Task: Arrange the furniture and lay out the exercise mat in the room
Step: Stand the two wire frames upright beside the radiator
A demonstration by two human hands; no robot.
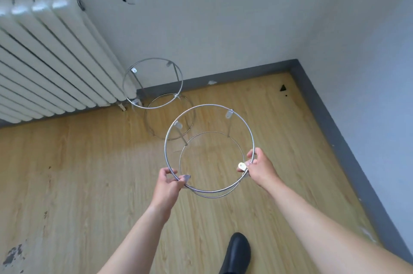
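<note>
I hold a round chrome stool frame (230,115) with no seat, two wire rings joined by thin legs, above the wooden floor. My left hand (168,182) grips the top ring at its near left. On the near right of that ring my right hand (260,167) is closed beside a small metal bracket. A second, matching stool frame (131,75) stands on the floor in the corner by the radiator, just beyond the one I hold. No exercise mat is in view.
A white column radiator (51,55) fills the left wall. Grey skirting board (330,122) runs along both walls and meets in the corner. My black shoe (238,251) is on the wood-pattern floor (89,173) at the bottom centre.
</note>
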